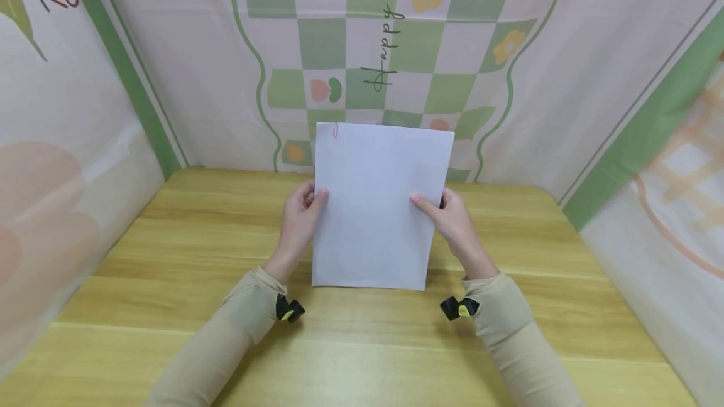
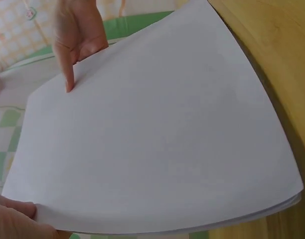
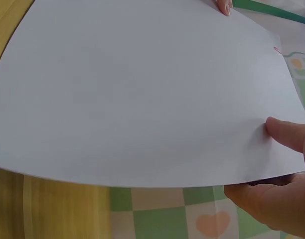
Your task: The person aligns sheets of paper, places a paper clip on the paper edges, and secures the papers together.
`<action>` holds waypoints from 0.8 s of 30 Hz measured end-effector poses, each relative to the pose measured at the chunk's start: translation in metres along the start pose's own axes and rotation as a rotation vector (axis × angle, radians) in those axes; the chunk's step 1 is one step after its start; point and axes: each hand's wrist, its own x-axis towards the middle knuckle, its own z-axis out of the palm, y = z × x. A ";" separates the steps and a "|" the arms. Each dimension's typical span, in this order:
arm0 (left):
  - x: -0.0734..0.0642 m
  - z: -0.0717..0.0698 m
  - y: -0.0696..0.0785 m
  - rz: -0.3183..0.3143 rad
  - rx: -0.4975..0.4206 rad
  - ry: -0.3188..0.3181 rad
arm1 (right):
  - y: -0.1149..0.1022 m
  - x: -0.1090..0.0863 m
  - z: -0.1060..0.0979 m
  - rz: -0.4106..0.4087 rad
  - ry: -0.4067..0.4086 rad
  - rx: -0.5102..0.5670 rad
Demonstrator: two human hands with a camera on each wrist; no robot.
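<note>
A stack of white paper (image 1: 373,218) stands nearly upright above the wooden table, its blank front sheet facing me. A pink paper clip (image 1: 335,130) sits on its top edge, near the left corner. My left hand (image 1: 300,215) grips the left edge, thumb in front and fingers behind. On the opposite edge my right hand (image 1: 452,222) pinches the sheets the same way, its thumb pressing the front. In the left wrist view several layers of the paper (image 2: 167,124) show at one corner. The fingers behind the stack are mostly hidden.
The wooden table (image 1: 362,357) spreads under both forearms. Behind it hangs a green and white checked cloth (image 1: 464,43), with more printed cloth at the left and right sides. A small black camera is strapped to each wrist.
</note>
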 end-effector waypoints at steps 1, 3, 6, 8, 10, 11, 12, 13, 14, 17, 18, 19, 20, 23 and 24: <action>0.001 0.001 0.000 -0.004 -0.004 0.001 | 0.001 0.000 -0.001 0.003 -0.002 -0.005; 0.002 0.002 0.000 -0.008 -0.017 0.003 | 0.002 0.001 -0.002 0.013 -0.002 -0.015; 0.005 0.003 0.000 -0.011 -0.039 0.004 | 0.004 0.001 -0.004 0.040 -0.002 -0.037; 0.008 0.004 -0.001 -0.014 -0.052 0.000 | 0.006 0.002 -0.005 0.062 -0.006 -0.041; 0.010 0.005 -0.002 -0.025 -0.057 -0.004 | 0.007 0.002 -0.006 0.078 -0.009 -0.043; 0.011 0.006 -0.003 -0.031 -0.058 -0.007 | 0.008 0.003 -0.007 0.087 -0.009 -0.044; 0.012 0.006 -0.003 -0.035 -0.055 -0.010 | 0.009 0.004 -0.007 0.094 -0.014 -0.040; 0.012 0.006 -0.004 -0.042 -0.052 -0.013 | 0.010 0.004 -0.007 0.099 -0.016 -0.041; 0.013 0.006 -0.004 -0.049 -0.050 -0.015 | 0.011 0.005 -0.007 0.106 -0.016 -0.040; 0.015 0.006 -0.005 -0.064 -0.030 -0.027 | 0.012 0.009 -0.008 0.124 -0.023 -0.037; 0.016 0.006 -0.006 -0.068 -0.017 -0.032 | 0.013 0.010 -0.009 0.133 -0.025 -0.030; 0.017 0.006 -0.006 -0.073 -0.008 -0.038 | 0.014 0.011 -0.009 0.138 -0.028 -0.026; 0.018 0.006 -0.006 -0.079 0.005 -0.046 | 0.014 0.012 -0.009 0.143 -0.034 -0.020; 0.021 0.005 -0.007 -0.101 0.039 -0.070 | 0.016 0.015 -0.011 0.157 -0.051 -0.004; 0.023 0.005 -0.008 -0.109 0.047 -0.079 | 0.017 0.016 -0.012 0.160 -0.056 -0.004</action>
